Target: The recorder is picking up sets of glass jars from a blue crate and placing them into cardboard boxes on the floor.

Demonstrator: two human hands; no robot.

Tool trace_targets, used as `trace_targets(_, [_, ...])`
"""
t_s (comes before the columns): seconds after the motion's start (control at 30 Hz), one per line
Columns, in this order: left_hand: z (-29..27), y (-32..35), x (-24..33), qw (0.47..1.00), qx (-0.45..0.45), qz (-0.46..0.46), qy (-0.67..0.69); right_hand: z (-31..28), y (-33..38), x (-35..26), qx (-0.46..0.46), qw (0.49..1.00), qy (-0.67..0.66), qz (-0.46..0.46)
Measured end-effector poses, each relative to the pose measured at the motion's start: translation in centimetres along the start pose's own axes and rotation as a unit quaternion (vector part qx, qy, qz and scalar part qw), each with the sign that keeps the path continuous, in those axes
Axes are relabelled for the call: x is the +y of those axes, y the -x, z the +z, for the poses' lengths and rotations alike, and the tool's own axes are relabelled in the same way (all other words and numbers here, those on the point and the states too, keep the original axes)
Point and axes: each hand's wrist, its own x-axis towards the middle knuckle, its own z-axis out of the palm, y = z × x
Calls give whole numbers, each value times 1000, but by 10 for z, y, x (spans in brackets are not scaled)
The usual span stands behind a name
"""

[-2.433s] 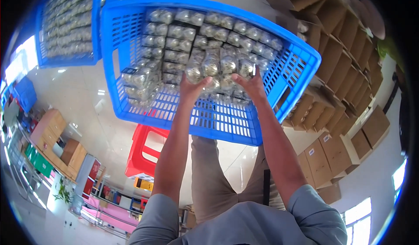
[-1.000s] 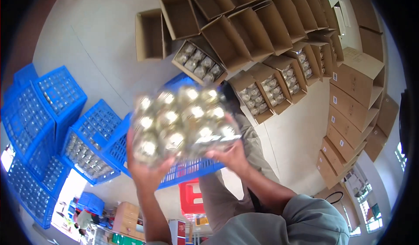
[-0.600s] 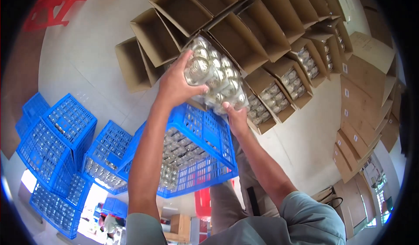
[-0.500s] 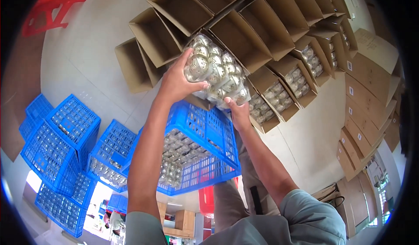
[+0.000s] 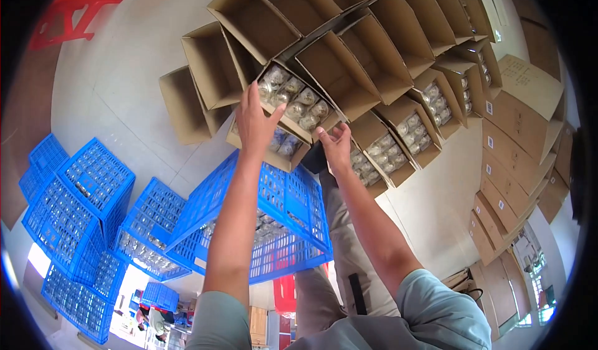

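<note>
A clear plastic pack of shiny silvery-gold balls (image 5: 300, 100) sits inside an open cardboard box in the middle of the view. My left hand (image 5: 256, 122) is open at the box's left side, fingers pointing away from me and the thumb spread over the near balls. At the near right corner of that box is my right hand (image 5: 336, 145), its thumb and fingers apart and nothing held. Just nearer than this box, a smaller-looking carton (image 5: 280, 162) shows bluish-silver balls, partly behind my left forearm.
Rows of open cardboard boxes (image 5: 336, 76) spread beyond my hands, several on the right filled with balls. A tilted blue crate (image 5: 293, 194) with more balls stands below my forearms. Stacked blue crates (image 5: 99, 175) are at left, cartons (image 5: 517, 157) at right, a red stool (image 5: 81, 7) at far left.
The ball pack was held up between both hands; now it rests down in the box and both hands have let go. My left hand has opened, and the view has shifted slightly.
</note>
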Motion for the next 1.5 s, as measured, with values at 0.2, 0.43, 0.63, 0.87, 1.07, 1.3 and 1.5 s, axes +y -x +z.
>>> trace_targets(0.2, [-13,115,11,991,62,3,118,-31,13,17,-37,998,46,-25])
trace_targets(0.43, [-40,288,23,958,18,-138,249,-101,99,33,-202,952,226,-50])
trace_targets(0.63, [-45,450,-52,863,154,-322,356,-96,150,62,-267,893,325,-163])
trace_targets(0.87, [-34,577,-188,688,386,-451,416,34,271,-7,-318,911,200,-169])
trace_targets(1.07, [-10,660,-259,575,505,-466,445,157,372,49,-480,793,305,-222])
trace_targets(1.3, [-21,656,-237,407,546,-457,573,183,408,99,-529,662,498,-185])
trace_targets(1.5, [-33,654,-232,688,500,-451,273,137,338,137,-478,619,573,-244])
